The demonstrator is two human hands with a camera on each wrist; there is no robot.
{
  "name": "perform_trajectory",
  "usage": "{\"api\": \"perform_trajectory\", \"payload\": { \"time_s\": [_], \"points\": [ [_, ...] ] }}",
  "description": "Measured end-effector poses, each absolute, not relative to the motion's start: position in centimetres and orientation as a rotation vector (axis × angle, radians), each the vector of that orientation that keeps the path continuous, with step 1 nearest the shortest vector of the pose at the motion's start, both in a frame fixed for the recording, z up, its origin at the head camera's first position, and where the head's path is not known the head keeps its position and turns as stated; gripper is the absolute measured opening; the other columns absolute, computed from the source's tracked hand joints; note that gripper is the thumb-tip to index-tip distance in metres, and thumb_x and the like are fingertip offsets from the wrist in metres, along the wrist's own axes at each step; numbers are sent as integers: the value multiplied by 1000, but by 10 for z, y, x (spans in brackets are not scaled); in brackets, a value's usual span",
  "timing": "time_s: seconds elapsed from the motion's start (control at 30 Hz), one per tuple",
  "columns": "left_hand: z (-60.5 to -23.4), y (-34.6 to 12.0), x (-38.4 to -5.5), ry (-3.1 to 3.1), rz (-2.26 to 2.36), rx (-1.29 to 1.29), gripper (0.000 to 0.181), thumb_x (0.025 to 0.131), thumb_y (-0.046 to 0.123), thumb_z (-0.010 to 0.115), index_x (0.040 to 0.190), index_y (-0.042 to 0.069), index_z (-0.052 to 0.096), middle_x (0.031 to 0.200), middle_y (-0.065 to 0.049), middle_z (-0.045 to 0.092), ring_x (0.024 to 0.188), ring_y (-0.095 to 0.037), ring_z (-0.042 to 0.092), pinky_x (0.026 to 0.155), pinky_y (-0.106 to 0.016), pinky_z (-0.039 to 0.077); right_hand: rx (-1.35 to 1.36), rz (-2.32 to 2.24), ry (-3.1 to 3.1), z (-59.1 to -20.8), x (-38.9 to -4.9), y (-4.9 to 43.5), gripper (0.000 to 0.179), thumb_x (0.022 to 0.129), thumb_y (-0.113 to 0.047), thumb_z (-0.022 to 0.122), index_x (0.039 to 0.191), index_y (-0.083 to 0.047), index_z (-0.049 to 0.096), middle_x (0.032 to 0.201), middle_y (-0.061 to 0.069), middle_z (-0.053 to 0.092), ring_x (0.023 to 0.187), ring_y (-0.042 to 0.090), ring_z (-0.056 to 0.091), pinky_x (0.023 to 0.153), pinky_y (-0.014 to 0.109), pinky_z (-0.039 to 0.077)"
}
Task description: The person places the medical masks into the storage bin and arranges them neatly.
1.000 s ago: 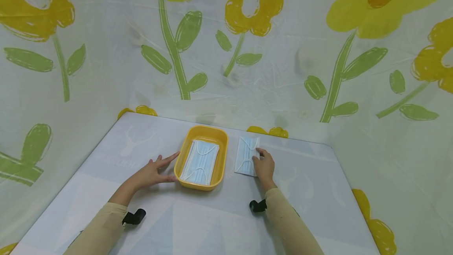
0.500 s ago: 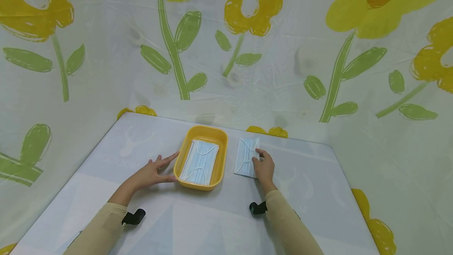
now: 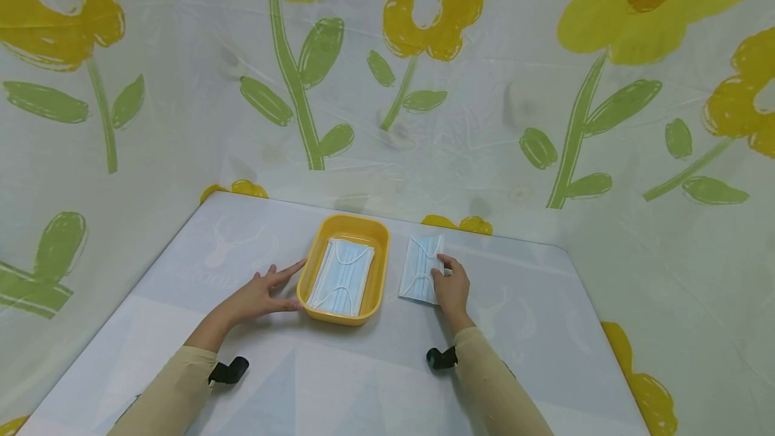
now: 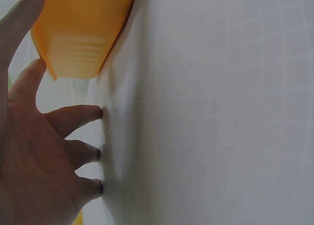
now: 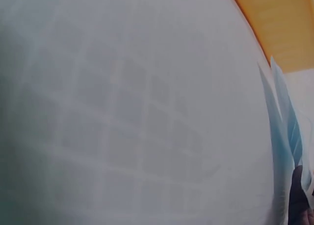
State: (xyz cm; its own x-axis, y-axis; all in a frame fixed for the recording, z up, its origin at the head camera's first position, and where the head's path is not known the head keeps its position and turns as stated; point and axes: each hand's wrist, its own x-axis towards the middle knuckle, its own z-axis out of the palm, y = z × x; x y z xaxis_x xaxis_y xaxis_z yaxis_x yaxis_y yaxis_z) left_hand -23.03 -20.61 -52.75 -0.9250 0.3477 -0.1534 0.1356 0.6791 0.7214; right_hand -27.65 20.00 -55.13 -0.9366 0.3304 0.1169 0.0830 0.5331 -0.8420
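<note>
A yellow rectangular tub (image 3: 378, 288) stands on the table, holding pale blue pleated face masks (image 3: 342, 278) with white ear loops. My left hand (image 3: 257, 298) is spread at the tub's left side, index fingertip and thumb at its rim. In the left wrist view the other fingertips (image 4: 95, 112) of that hand rest on the table beside the tub (image 4: 78, 43). To the right of the tub, my right hand (image 3: 453, 288) pinches the right edge of another face mask (image 3: 419, 271). In the right wrist view that mask (image 5: 289, 127) is tilted up off the table, with a dark finger against it.
The table (image 3: 339, 382) has a pale printed cover and meets a flower-patterned cloth (image 3: 472, 153) hung behind and at both sides. A black wrist camera (image 3: 230, 370) is on the left forearm, another black camera (image 3: 442, 356) on the right.
The lower left corner of the mask in the right hand has shifted slightly to the left. Both hands and the tub stay in place.
</note>
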Motion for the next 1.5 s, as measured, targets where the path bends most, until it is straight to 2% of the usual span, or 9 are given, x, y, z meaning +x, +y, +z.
{"api": "perform_trajectory", "payload": {
  "time_s": [0.53,0.8,1.13,1.5],
  "points": [
    [-529,-206,-231,2618,1087,379,100,80,57,81,161,26,31,163,-17,30,148,-60,4,117,-74,-5,-363,1356,-2487,-551,-274,199,36,95,-3,67,130,-7,66,125,16,63,100,31,60,89,43,53],
    [-528,-206,-230,2617,1085,378,100,80,57,80,161,27,31,163,-17,30,147,-60,5,117,-74,-4,-360,1375,-2477,-550,-273,200,37,95,-4,68,132,-9,65,128,15,63,104,31,60,93,44,53],
    [-528,-206,-230,2618,1098,370,100,80,56,81,161,28,31,163,-18,30,148,-60,4,116,-74,-5,-348,1387,-2462,-547,-270,199,38,95,-3,68,132,-9,65,127,14,63,102,31,60,90,42,53],
    [-526,-205,-229,2611,1097,377,100,80,55,81,161,28,30,163,-18,29,147,-60,3,116,-74,-5,-360,1405,-2439,-544,-268,197,37,95,-4,68,131,-9,65,127,14,63,107,30,59,94,44,52]
  ]
}}
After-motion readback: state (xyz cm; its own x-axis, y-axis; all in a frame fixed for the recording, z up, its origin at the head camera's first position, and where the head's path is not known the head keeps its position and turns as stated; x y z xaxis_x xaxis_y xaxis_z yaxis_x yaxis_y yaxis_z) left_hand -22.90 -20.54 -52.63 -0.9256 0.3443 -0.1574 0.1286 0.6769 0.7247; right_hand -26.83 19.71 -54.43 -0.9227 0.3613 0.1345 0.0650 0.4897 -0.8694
